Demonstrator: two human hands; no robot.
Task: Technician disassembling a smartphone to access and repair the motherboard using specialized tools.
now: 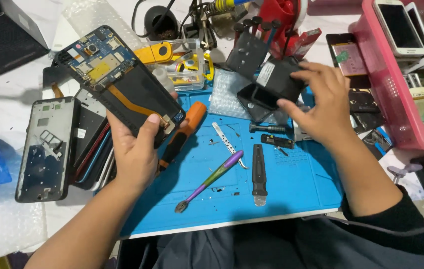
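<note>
**Ana:** Nearest the camera, on the blue mat (291,184), a purple-handled brush (212,180) and a black pry tool (259,172) lie loose. Above them the left hand (135,149) holds the opened phone (117,82) off the desk, thumb pressed on its lower end, fingers curled behind.

**Ben:** Which way does it point?

**Ana:** Its long axis runs on a diagonal: the circuit-board end up and to the far left, the connector end down by the thumb, open side facing the camera.

**Ben:** And the risk?

**Ana:** I'd judge the grip thin. It is held only at one end, so it could tip and drop onto the stack of phone frames (47,149) below. The thumb also sits close to the orange ribbon cable (132,102), which could crease.

**Ben:** The other hand?

**Ana:** Farther back, the right hand (321,102) pinches a black flat part (274,82), fingers over its top edge, thumb beneath. The screwdriver rack (247,50) stands just behind; a knock could topple it.
</note>
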